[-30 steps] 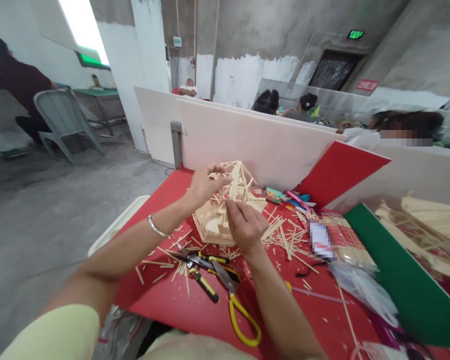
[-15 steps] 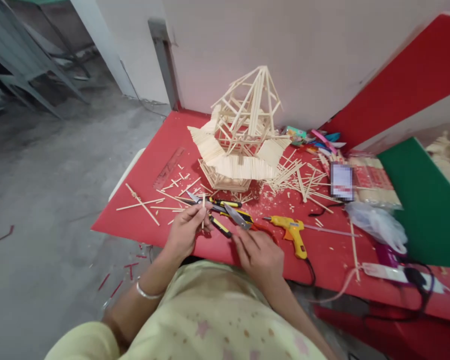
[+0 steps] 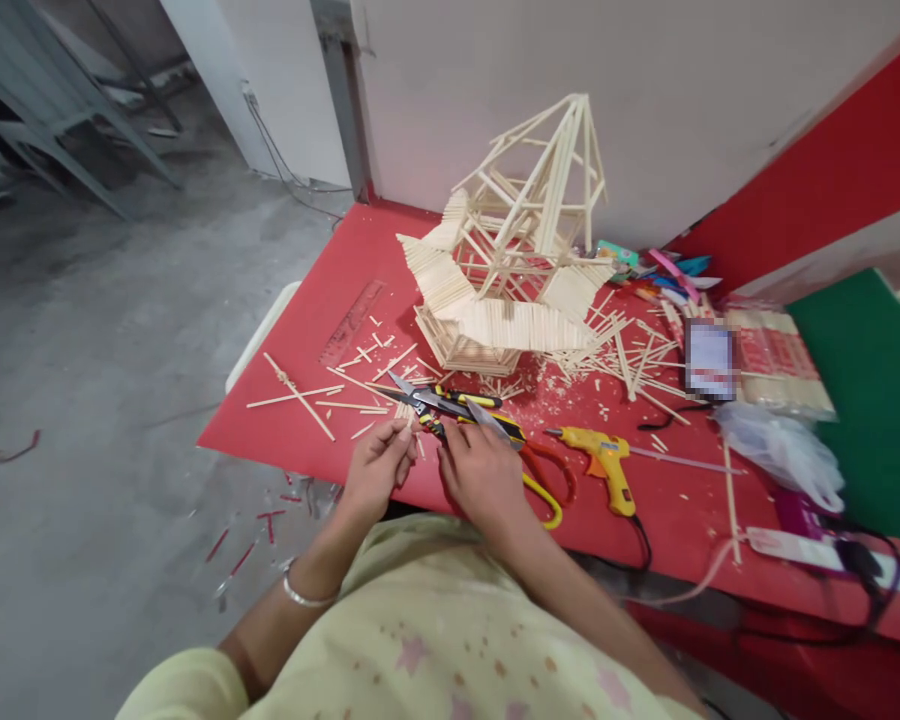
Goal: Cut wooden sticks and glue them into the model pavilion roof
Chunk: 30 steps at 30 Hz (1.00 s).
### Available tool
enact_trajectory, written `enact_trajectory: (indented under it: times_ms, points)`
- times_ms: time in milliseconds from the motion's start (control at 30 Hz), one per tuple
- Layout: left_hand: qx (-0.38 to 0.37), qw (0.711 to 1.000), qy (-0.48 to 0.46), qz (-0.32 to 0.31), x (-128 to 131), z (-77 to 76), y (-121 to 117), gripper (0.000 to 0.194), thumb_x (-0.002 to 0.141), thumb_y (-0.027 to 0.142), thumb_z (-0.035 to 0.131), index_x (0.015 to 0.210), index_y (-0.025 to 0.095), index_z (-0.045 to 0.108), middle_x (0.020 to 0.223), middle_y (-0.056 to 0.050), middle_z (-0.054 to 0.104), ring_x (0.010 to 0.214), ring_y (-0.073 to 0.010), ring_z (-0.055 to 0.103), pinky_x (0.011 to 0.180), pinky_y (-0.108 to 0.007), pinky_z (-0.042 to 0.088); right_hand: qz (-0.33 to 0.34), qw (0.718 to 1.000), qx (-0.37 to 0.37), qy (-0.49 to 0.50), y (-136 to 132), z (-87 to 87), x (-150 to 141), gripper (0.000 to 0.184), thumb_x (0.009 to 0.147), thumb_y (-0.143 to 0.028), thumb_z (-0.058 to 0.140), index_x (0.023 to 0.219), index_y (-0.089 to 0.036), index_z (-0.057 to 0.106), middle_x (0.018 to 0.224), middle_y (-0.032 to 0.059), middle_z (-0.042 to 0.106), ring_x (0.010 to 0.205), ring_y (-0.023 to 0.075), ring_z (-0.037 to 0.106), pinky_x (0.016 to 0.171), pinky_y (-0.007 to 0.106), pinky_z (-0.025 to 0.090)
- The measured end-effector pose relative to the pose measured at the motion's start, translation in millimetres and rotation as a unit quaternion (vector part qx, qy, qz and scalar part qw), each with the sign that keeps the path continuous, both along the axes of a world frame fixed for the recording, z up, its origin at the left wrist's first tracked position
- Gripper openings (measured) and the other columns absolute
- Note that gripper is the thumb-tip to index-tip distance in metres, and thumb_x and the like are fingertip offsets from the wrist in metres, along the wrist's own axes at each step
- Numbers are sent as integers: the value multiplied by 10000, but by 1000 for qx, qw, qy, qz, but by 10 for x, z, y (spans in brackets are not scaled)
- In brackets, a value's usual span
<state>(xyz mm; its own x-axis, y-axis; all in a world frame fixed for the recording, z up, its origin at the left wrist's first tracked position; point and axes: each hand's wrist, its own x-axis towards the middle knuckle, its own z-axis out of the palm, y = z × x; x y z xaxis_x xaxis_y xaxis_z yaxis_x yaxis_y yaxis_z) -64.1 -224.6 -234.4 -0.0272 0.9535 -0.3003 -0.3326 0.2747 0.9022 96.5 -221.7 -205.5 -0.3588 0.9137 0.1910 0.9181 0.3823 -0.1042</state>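
The bare left hand [image 3: 381, 462], wearing a silver bangle [image 3: 307, 590], pinches its fingertips together, while the right hand [image 3: 483, 470] reaches over the yellow-and-black handled cutting tools [image 3: 444, 402] in front of the pale wooden-stick pagoda-like model [image 3: 521, 240] on the red table [image 3: 270, 425].

I am making out no readable text; the ruler [image 3: 352, 322] is showing marks too faint to read; the packet [image 3: 784, 358] is bearing blurred red print; the phone [image 3: 710, 360] is showing a pixelated screen.

left hand [image 3: 381, 466]: fingertips pinched | right hand [image 3: 483, 468]: palm down, fingers bent | forearms converging
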Motion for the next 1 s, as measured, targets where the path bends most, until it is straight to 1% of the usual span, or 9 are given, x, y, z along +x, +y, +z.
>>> enact_trajectory:
  times_ms: [200,400,533,667,733,800,867,933,1000]
  points:
    - [20,999,1,45,-97,13,-8,262,852,431,654,970,196,662,643,37,578,386,-43,402,385,-199,317,-27,999,-47,3,183,-70,-113,187,867,-263,591,1029,-192,649,919,79,635,844,218,584,690,308,406]
    - [50,990,-9,132,-163,-63,-5,259,874,431,630,997,203,639,694,27,591,418,-40,429,384,-178,319,-29,970,-71,230,316,129,-89,200,889,-402,610,916,-203,614,892,25,616,828,171,579,739,280,427]
    - [74,988,4,133,-135,-99,32,260,911,416,581,1004,177,622,670,13,606,442,-57,468,405,-176,347,-19,919,-60,390,343,347,-170,213,888,-395,609,805,-207,553,825,2,566,779,145,547,720,265,444]
    - [102,985,50,127,-137,85,105,263,929,414,555,996,170,629,564,43,538,420,-57,428,416,-171,345,14,854,-90,512,317,489,-215,187,853,-384,639,821,-219,557,1015,42,617,938,174,580,855,321,486]
    - [116,981,78,132,-162,226,137,266,913,405,584,1020,169,644,624,32,562,434,-50,421,419,-173,340,44,794,-177,580,269,482,-188,183,851,-380,637,804,-226,550,1029,43,649,946,184,615,892,358,505]
    - [131,977,105,132,-197,354,153,293,896,394,612,1078,168,653,681,20,581,461,-52,433,440,-182,357,73,712,-281,639,192,435,-122,181,847,-385,647,816,-229,561,1054,48,675,948,201,653,931,410,513]
    - [144,974,122,126,-234,456,144,327,888,396,620,1120,167,649,711,10,595,474,-59,444,459,-196,375,79,657,-351,662,90,392,-26,208,822,-390,686,931,-233,604,1143,65,673,1020,238,664,975,460,500]
    - [156,971,142,115,-261,539,110,328,892,399,609,1119,166,648,735,0,612,477,-64,445,466,-205,382,56,646,-399,649,-25,388,77,347,825,-401,691,1125,-254,596,1205,74,660,1083,260,656,965,472,511]
    - [161,965,182,101,-268,621,58,303,893,389,607,1085,162,664,744,-8,618,521,-78,473,491,-206,394,37,677,-404,613,-132,422,161,428,862,-409,650,1254,-273,547,1206,74,666,1079,254,663,925,458,539]
